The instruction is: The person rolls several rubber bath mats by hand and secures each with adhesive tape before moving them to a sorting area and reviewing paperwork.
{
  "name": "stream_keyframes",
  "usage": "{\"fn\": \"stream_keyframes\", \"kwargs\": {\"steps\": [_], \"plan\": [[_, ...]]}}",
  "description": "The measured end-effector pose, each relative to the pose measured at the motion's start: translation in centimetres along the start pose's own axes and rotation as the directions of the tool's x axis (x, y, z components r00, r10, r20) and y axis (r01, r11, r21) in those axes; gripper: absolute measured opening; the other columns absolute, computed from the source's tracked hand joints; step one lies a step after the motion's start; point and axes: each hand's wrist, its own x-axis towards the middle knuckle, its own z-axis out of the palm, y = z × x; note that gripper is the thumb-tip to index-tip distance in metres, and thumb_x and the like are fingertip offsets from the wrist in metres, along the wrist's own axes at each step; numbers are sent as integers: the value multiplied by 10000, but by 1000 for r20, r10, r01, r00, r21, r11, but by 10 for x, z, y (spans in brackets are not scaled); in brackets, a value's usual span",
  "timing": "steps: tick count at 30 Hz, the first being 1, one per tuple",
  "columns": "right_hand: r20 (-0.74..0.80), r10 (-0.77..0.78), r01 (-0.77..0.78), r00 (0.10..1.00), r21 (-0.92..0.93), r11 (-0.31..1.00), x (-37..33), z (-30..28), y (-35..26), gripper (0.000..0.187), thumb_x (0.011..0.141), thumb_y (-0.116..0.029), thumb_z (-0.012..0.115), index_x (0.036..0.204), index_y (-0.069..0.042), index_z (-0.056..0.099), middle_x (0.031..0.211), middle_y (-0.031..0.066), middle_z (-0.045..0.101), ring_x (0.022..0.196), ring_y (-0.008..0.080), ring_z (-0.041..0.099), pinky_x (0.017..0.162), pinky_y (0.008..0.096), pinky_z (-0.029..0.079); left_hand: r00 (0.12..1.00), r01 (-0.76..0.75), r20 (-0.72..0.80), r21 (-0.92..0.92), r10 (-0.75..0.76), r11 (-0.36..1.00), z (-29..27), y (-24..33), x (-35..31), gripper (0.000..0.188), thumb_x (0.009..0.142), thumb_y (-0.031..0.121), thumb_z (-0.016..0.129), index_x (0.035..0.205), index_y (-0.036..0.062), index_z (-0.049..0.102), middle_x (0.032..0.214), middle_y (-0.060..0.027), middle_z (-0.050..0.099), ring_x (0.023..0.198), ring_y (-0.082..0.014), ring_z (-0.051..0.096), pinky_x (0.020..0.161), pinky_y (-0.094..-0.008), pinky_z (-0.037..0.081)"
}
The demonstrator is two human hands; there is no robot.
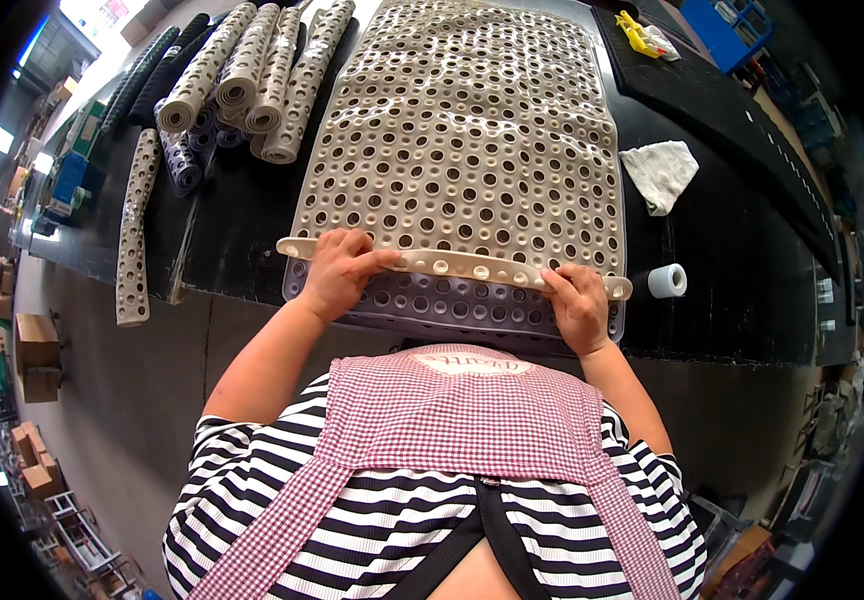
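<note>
Fingers (380, 259) on beige mat edge (464, 265)

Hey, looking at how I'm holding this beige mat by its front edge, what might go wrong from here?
The left hand and right hand grip the beige mat near its ends, so the middle could sag or crease.

The purple mat lies directly underneath and might get dragged along.

The patterned roll at left juts past the table's front edge, so a bump may knock it off.
</note>
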Motion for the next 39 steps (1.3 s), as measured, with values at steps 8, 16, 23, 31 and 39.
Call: {"fn": "stream_keyframes", "kwargs": {"steps": [8, 16, 23, 31, 39], "plan": [[17, 19, -16, 1000, -125, 992, 4, -5, -13, 319, 726, -76, 765, 1041, -123, 737, 943, 19, 598, 951, 256, 584, 854, 399, 457, 993, 104, -67, 131, -96, 986, 7, 15, 3, 268, 846, 123, 657, 1020, 303, 750, 904, 35, 538, 965, -184, 539, 970, -406, 294], [284, 276, -311, 918, 84, 947, 24, 0, 14, 147, 872, -160, 699, 963, -49, 726, 892, 92, 645, 890, 304, 619, 824, 413, 487, 936, 324, 174, -93, -305, 941, 2, -6, 33, 179, 881, 146, 666, 1032, 194, 748, 910, -47, 654, 949, -280, 627, 911, -428, 427], [621, 451, -743, 641, 355, 567, 57, 1, 35, 290, 864, -150, 691, 1145, -82, 701, 844, 72, 622, 869, 229, 651, 772, 360, 506, 849, 507, 279, -186, -450, 842, -6, -1, 48, 173, 842, 159, 721, 987, 78, 670, 951, -124, 708, 928, -335, 671, 814, -440, 518], [596, 507, -716, 622, 170, 678, 97, 27, 14, 219, 852, -182, 686, 1033, -92, 769, 872, 114, 722, 869, 247, 700, 789, 353, 531, 933, 354, 169, -271, -318, 895, 4, -12, 35, 150, 821, 132, 731, 942, 86, 655, 862, -107, 668, 853, -330, 644, 768, -434, 500], [310, 351, -395, 884, 91, 914, 95, 49, 0, 185, 821, -151, 731, 998, -150, 781, 875, 81, 707, 753, 238, 671, 715, 361, 526, 968, 250, 81, -315, -236, 916, 3, -11, 23, 155, 800, 122, 743, 927, 106, 658, 810, -62, 610, 808, -291, 605, 762, -418, 461]]}}
